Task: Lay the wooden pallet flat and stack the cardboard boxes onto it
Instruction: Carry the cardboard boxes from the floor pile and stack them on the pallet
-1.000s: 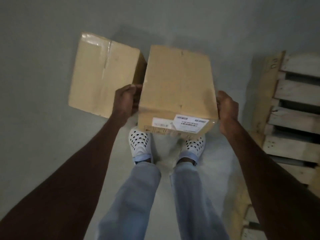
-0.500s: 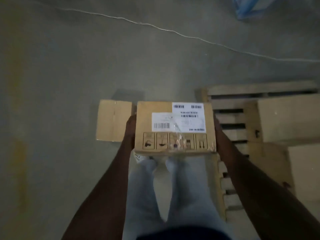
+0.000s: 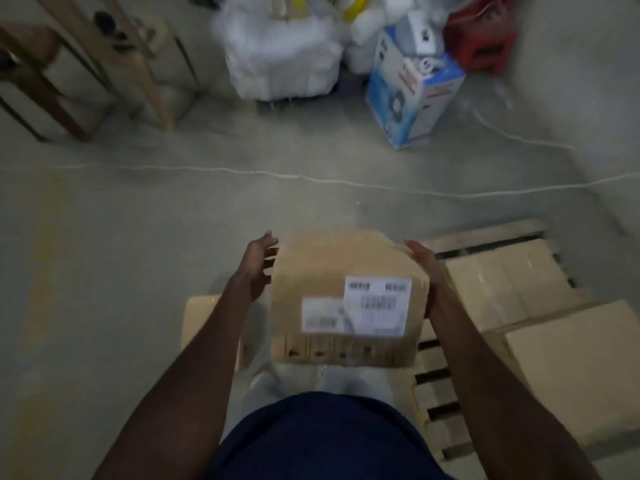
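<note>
Beyond a white cord (image 3: 329, 181) — white sacks (image 3: 280, 60), blue-white carton (image 3: 412, 95), wooden frame (image 3: 138, 64).

Grey concrete floor (image 3: 138, 237), dim light. Thin white cord (image 3: 311, 180) crosses it beyond the fingertips. Far past the fingers: white sacks (image 3: 280, 60), blue-white carton (image 3: 414, 88), red crate (image 3: 481, 39). Far left of them: wooden frame legs (image 3: 114, 60).
</note>
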Demonstrator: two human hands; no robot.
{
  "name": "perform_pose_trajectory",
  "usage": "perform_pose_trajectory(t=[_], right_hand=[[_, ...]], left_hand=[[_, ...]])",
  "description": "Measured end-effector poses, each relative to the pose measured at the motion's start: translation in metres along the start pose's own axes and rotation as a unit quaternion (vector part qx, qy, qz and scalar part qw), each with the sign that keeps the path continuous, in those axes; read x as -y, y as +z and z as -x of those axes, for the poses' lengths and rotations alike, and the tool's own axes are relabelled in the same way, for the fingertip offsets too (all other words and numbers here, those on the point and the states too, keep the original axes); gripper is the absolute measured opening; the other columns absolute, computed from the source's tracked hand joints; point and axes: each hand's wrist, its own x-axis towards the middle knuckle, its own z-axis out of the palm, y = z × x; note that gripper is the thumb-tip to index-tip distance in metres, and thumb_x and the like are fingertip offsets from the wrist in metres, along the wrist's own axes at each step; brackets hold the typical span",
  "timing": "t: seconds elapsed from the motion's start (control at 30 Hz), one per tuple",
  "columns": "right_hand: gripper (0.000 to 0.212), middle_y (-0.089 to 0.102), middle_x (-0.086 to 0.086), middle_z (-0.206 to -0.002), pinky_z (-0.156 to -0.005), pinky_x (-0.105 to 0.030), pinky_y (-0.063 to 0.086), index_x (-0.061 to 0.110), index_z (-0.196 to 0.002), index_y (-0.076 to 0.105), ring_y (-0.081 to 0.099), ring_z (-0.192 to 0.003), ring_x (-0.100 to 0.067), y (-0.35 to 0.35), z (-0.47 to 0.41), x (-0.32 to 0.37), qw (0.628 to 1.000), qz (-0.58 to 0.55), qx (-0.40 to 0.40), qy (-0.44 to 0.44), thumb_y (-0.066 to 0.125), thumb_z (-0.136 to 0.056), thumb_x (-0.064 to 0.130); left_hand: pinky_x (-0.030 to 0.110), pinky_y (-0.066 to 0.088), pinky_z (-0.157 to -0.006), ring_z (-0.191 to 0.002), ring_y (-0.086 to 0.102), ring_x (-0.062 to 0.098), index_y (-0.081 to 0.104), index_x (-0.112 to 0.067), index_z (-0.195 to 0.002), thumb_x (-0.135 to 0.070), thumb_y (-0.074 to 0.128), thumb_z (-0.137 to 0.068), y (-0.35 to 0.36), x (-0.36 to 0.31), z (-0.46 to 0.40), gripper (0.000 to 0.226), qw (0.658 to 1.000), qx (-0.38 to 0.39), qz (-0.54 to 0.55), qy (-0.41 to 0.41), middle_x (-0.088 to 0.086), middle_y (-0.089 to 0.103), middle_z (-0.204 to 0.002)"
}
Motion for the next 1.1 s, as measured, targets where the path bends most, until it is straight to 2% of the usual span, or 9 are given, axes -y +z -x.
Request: perform_pose_trajectory(t=[0.07,0.13,0.27,0.4,0.47,0.57,0.77,0.87,1.1], right_hand=[[0.027,0.072,-0.001,-0.081,-0.067,-0.031,0.055,0.015,-0.093,0.072,0.065,-0.07,-0.022,-0.002,0.0,0.021,0.999,0.014,-0.044,-0.004,0.064,-0.085,0.039],[0.023,0.059,0.007,-0.061,-0.057,-0.029,0.044,0.02,-0.083,0.066,0.053,-0.056,-0.013,-0.004,-0.004,0.04,0.996,-0.022,-0.087,-0.019,0.06,-0.087,0.042],[0.031,0.049,0.003,-0.057,-0.053,-0.027,0.037,0.02,-0.069,0.065,0.042,-0.055,-0.016,-0.01,-0.02,0.06,0.986,-0.07,-0.149,-0.036,0.058,-0.09,0.041],[0.028,0.066,-0.003,-0.092,-0.07,-0.035,0.053,0.013,-0.107,0.065,0.062,-0.086,-0.022,-0.009,-0.029,0.079,0.99,0.01,-0.131,-0.043,0.05,-0.098,0.035],[0.024,0.063,-0.001,-0.089,-0.069,-0.032,0.052,0.015,-0.096,0.061,0.06,-0.085,-0.021,0.001,-0.045,0.088,0.987,0.069,-0.14,-0.046,0.043,-0.102,0.03],[0.025,0.064,-0.006,-0.077,-0.075,-0.035,0.052,0.009,-0.085,0.063,0.059,-0.073,-0.022,0.019,-0.077,0.098,0.979,0.073,-0.189,-0.003,0.048,-0.1,0.023],[0.024,0.064,-0.008,-0.074,-0.06,-0.033,0.052,0.009,-0.077,0.062,0.06,-0.064,-0.022,0.057,-0.145,0.111,0.975,-0.011,-0.217,0.054,0.054,-0.097,0.018],[0.026,0.067,-0.007,-0.073,-0.066,-0.033,0.056,0.01,-0.079,0.066,0.064,-0.066,-0.021,0.088,-0.171,0.129,0.973,0.018,-0.222,0.067,0.057,-0.097,0.028],[0.043,0.064,-0.004,-0.059,-0.058,-0.031,0.051,0.016,-0.059,0.064,0.061,-0.053,-0.019,0.14,-0.216,0.18,0.975,-0.105,-0.195,0.028,0.05,-0.093,0.039]], left_hand=[[0.029,0.039,-0.062,-0.074,0.054,0.017,0.059,-0.019,-0.101,-0.049,0.045,-0.097,0.022,-0.026,-0.005,0.034,0.999,-0.01,0.027,0.03,0.001,0.057,-0.091],[0.03,0.042,-0.062,-0.077,0.055,0.017,0.06,-0.018,-0.101,-0.048,0.045,-0.097,0.043,-0.042,-0.016,0.033,0.998,-0.016,0.041,0.043,0.001,0.057,-0.099],[0.03,0.045,-0.065,-0.084,0.057,0.021,0.058,-0.012,-0.131,-0.042,0.047,-0.094,0.067,-0.057,-0.034,0.049,0.997,-0.026,0.05,0.061,0.003,0.063,-0.105],[0.047,0.051,-0.088,-0.094,0.057,0.031,0.067,-0.017,-0.108,-0.045,0.06,-0.081,0.052,-0.046,-0.099,0.039,1.0,0.004,0.006,0.03,0.017,0.059,-0.11],[0.056,0.051,-0.093,-0.093,0.06,0.032,0.066,-0.02,-0.111,-0.054,0.066,-0.076,0.04,-0.032,-0.153,0.049,1.0,0.004,-0.012,0.007,0.016,0.059,-0.11],[0.049,0.052,-0.089,-0.087,0.065,0.03,0.071,-0.017,-0.106,-0.053,0.061,-0.082,0.052,-0.061,-0.148,0.044,0.999,0.029,-0.02,-0.007,0.012,0.068,-0.099],[0.045,0.051,-0.09,-0.077,0.064,0.03,0.071,-0.016,-0.081,-0.041,0.053,-0.09,0.064,-0.149,-0.184,0.032,0.992,0.075,-0.095,-0.021,0.01,0.071,-0.08],[0.035,0.053,-0.072,-0.063,0.063,0.027,0.068,-0.013,-0.075,-0.034,0.051,-0.094,0.069,-0.2,-0.213,0.033,0.986,0.094,-0.132,-0.039,0.008,0.069,-0.069],[0.032,0.053,-0.065,-0.067,0.068,0.027,0.07,-0.012,-0.088,-0.05,0.042,-0.097,0.082,-0.308,-0.274,0.048,0.972,0.167,-0.146,-0.073,0.012,0.072,-0.083]])
